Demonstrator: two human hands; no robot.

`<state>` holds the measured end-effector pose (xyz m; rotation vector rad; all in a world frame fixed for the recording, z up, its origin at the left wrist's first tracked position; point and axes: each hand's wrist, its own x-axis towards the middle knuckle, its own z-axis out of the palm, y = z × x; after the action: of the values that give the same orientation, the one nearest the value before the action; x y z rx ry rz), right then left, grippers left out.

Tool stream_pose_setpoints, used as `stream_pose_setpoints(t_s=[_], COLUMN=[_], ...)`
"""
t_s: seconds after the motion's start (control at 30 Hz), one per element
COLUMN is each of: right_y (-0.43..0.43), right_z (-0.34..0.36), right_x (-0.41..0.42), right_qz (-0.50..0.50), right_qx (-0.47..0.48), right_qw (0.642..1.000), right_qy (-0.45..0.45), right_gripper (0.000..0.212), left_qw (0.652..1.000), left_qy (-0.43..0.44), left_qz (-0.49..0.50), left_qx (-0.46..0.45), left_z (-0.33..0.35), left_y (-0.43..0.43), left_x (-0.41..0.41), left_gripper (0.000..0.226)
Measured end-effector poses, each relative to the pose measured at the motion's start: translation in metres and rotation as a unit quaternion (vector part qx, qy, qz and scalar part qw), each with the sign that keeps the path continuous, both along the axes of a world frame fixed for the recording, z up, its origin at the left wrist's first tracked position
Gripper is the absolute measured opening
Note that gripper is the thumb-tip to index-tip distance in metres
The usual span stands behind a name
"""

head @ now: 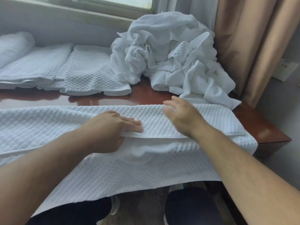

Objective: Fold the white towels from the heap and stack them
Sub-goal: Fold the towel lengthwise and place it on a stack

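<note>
Mid-fold: towel (146, 168) draped over desk (146, 93) edge, under both hands. Left hand (113, 129) pinches folded layer, fingers together on top, thumb beneath. Right hand (180, 117) blurred, fingers loosely spread over towel. Next, probably: smooth fold, halve crosswise. Heap (170, 51) beyond right fingers.

I see the spread towel (162, 168) as matt white cloth with a raised diamond weave, like the folded towels (90, 73). The table (146, 93) is glossy lacquered reddish wood, and the heap (162, 51) looks softer, fluffier cloth.
</note>
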<state>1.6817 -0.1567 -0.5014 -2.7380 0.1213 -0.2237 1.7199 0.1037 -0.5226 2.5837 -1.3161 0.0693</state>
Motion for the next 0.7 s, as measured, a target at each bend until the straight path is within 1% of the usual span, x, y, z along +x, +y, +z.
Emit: stream_pose_setpoints(t_s=[0.03,0.07,0.1,0.17,0.27,0.33,0.37,0.4,0.43,0.47,0.5,0.53,0.57,0.6,0.63,0.7], right_y=[0.011,0.018,0.020,0.016,0.027,0.060,0.083,0.109,0.134,0.156,0.174,0.185,0.191,0.193,0.192,0.188], right_z=[-0.010,-0.021,-0.029,-0.035,-0.027,-0.023,-0.023,-0.024,-0.027,-0.030,-0.034,-0.037,-0.041,-0.043,-0.043,-0.038], right_x=[0.005,0.007,0.008,0.009,0.017,0.022,0.021,0.019,0.014,0.009,0.005,0.003,0.004,0.006,0.007,0.006], right_qz=[0.006,0.006,0.002,-0.007,-0.053,-0.073,-0.037,0.031,0.113,0.185,0.233,0.257,0.260,0.253,0.250,0.264], right_qx=[-0.024,-0.056,-0.086,-0.120,-0.151,-0.142,-0.119,-0.085,-0.048,-0.026,-0.036,-0.071,-0.106,-0.127,-0.132,-0.112], right_qw=[0.997,0.991,0.987,0.983,0.970,0.975,0.984,0.992,0.990,0.981,0.970,0.962,0.958,0.957,0.958,0.956], right_qy=[0.074,0.120,0.137,0.139,0.180,0.157,0.125,0.091,0.070,0.061,0.063,0.066,0.064,0.060,0.057,0.067], right_gripper=[0.055,0.059,0.062,0.061,0.057,0.059,0.061,0.064,0.066,0.068,0.071,0.075,0.078,0.080,0.080,0.078], left_qw=[1.000,0.998,0.994,0.981,0.951,0.931,0.924,0.920,0.917,0.914,0.913,0.913,0.915,0.919,0.922,0.919], left_qy=[-0.019,-0.043,-0.063,-0.085,-0.095,-0.088,-0.089,-0.094,-0.107,-0.127,-0.151,-0.168,-0.173,-0.158,-0.128,-0.052], left_qz=[0.015,0.044,0.084,0.177,0.293,0.355,0.371,0.379,0.384,0.384,0.380,0.372,0.364,0.361,0.364,0.383], left_qx=[0.016,0.025,0.024,0.006,-0.021,-0.010,-0.007,-0.006,-0.007,-0.008,-0.010,-0.011,-0.014,-0.023,-0.039,-0.074], left_z=[-0.001,-0.003,-0.005,-0.007,-0.010,-0.011,-0.012,-0.011,-0.011,-0.011,-0.011,-0.013,-0.015,-0.016,-0.016,-0.016], left_y=[0.005,0.012,0.023,0.054,0.116,0.152,0.165,0.176,0.186,0.193,0.199,0.205,0.209,0.210,0.212,0.217], left_x=[-0.002,-0.005,-0.007,-0.014,-0.024,-0.028,-0.029,-0.032,-0.035,-0.037,-0.040,-0.042,-0.044,-0.046,-0.047,-0.048], left_gripper=[0.067,0.068,0.069,0.068,0.063,0.061,0.060,0.058,0.055,0.053,0.052,0.050,0.050,0.051,0.053,0.058])
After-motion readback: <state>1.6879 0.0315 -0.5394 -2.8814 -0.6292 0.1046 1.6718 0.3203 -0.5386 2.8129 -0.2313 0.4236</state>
